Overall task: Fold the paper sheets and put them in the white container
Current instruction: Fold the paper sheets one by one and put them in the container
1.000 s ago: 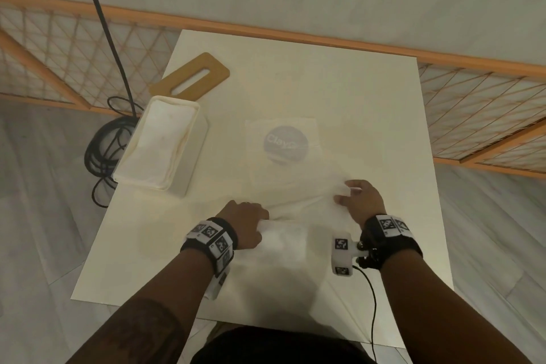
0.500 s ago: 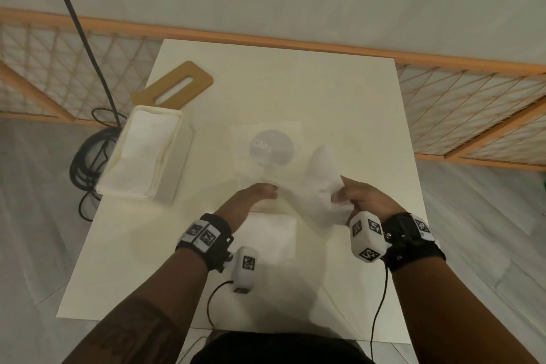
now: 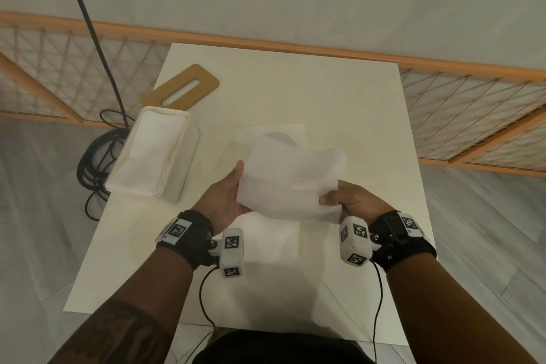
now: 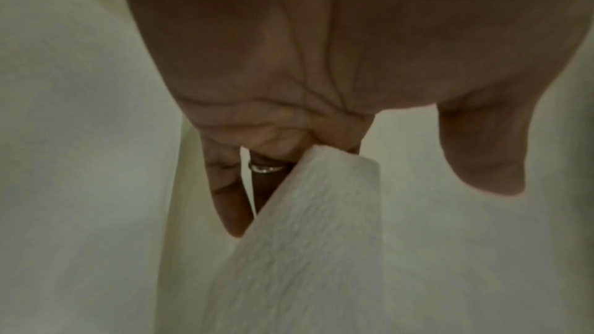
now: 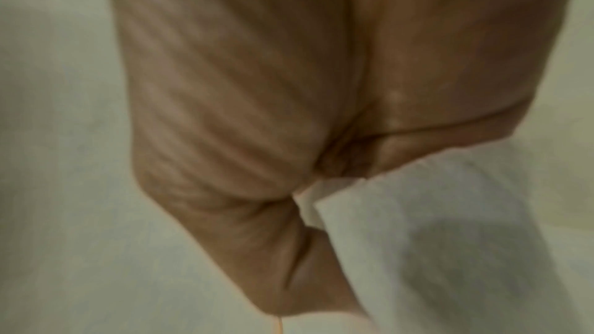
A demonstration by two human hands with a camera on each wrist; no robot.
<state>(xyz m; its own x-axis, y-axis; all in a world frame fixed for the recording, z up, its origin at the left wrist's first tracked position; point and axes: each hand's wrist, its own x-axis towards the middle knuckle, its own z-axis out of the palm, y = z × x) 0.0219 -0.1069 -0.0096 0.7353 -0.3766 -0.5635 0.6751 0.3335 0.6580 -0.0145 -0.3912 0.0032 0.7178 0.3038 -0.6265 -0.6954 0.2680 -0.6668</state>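
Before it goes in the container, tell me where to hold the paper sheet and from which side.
Hold the sheet by its two short ends, one from each side, as now: the left hand at its left edge, the right hand pinching its right edge. It is limp and sags in the middle, so a single grip would probably let the fold open.
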